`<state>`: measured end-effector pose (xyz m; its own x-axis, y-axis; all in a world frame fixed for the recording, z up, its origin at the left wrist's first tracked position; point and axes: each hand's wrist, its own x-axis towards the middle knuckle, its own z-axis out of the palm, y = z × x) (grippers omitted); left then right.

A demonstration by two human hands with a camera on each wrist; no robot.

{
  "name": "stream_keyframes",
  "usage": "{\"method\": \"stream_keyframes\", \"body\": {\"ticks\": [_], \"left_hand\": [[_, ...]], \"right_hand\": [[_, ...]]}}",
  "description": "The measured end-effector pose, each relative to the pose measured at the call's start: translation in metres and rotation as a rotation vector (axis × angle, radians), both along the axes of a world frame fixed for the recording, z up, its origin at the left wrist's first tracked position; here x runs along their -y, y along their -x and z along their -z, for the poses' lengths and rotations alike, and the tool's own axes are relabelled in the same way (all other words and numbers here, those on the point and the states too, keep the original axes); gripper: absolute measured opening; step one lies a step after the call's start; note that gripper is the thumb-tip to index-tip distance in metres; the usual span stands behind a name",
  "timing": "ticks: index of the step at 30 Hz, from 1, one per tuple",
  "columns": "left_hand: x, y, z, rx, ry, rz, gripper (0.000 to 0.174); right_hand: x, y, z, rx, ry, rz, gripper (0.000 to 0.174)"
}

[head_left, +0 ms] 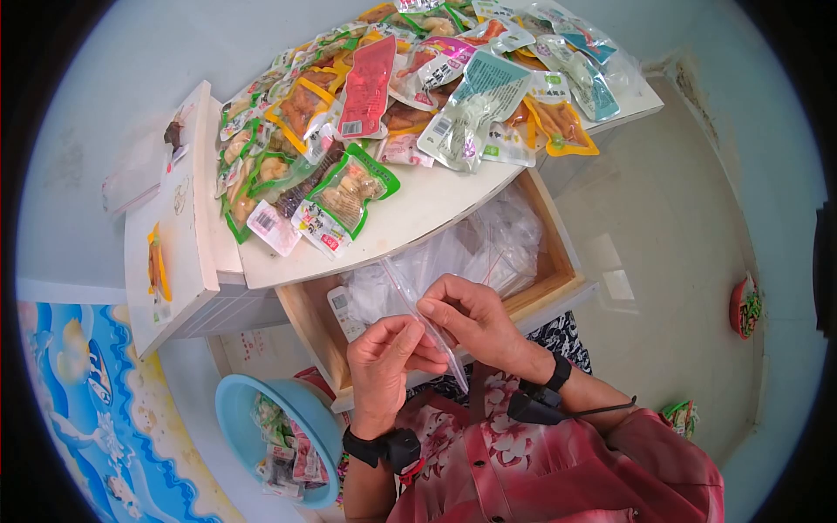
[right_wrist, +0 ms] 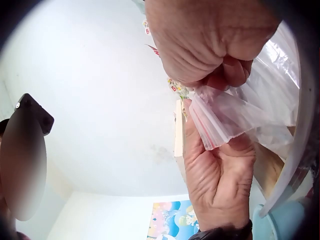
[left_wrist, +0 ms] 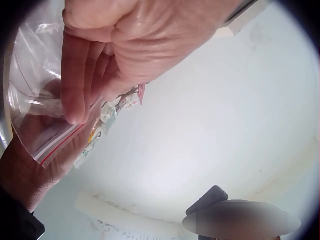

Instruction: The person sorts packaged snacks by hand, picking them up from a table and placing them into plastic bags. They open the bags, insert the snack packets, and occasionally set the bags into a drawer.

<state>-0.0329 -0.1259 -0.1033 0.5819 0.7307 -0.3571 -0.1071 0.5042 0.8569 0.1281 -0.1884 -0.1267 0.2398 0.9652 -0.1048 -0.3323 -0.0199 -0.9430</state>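
A clear zip-lock bag (head_left: 459,373) with a red line along its seal (left_wrist: 61,144) is stretched between both hands above an open drawer. My left hand (head_left: 384,362) pinches the bag from the left, thumb against curled fingers. From the other side my right hand (head_left: 478,321) grips the seal edge with thumb and bent fingers, higher up the strip. In the right wrist view the seal strips (right_wrist: 210,125) fan out below the right hand, in front of the left palm (right_wrist: 222,175). No contents show inside the bag.
The wooden drawer (head_left: 558,240) holds many loose clear bags (head_left: 497,240). Above it, a white curved tabletop (head_left: 288,266) carries a heap of packaged snacks (head_left: 349,187). A blue basin (head_left: 228,410) with more packets stands lower left. A red basket (head_left: 744,307) is on the floor at right.
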Motion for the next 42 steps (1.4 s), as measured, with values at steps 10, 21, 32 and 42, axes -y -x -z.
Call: {"method": "stream_keyframes", "body": {"ticks": [10, 21, 32, 42], "left_hand": [[-0.001, 0.002, 0.004, 0.033, -0.004, -0.019, 0.015], [-0.004, 0.004, 0.005, 0.006, 0.017, -0.012, 0.01], [0.0, 0.0, 0.005, 0.008, 0.036, -0.159, 0.007], [0.004, -0.01, 0.002, -0.081, -0.099, -0.13, 0.004]], "right_hand": [[-0.002, 0.003, 0.002, -0.03, -0.005, -0.018, 0.019], [-0.003, 0.0, 0.009, -0.047, -0.025, -0.094, 0.017], [0.003, -0.015, -0.031, 0.735, -0.205, 0.242, 0.014], [0.009, -0.011, -0.022, 0.853, -0.168, 0.098, 0.009]]}}
